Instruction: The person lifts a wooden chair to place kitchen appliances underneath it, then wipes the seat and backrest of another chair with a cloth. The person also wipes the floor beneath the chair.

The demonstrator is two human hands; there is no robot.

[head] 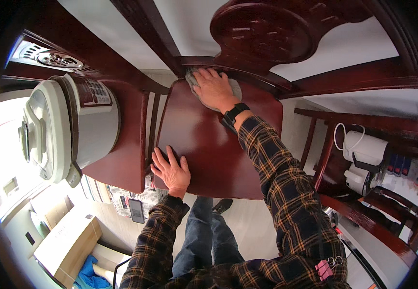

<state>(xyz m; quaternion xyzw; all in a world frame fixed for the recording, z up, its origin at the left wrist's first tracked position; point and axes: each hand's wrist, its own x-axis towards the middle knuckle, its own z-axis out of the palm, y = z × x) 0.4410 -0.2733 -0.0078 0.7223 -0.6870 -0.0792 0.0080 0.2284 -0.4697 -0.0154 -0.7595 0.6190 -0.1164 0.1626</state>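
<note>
The polished dark-red wooden seat of a chair lies before me. My right hand presses flat on a grey cloth at the rear edge of the seat, beside the chair's carved wooden back. The cloth shows on both sides of the hand, and part of it is hidden under the palm. My left hand rests with spread fingers on the seat's left front corner and holds nothing.
An electric pressure cooker stands on another red wooden seat at the left. Below it, a phone lies on a printed cloth. A cardboard box is at lower left. White appliances sit on a chair at the right.
</note>
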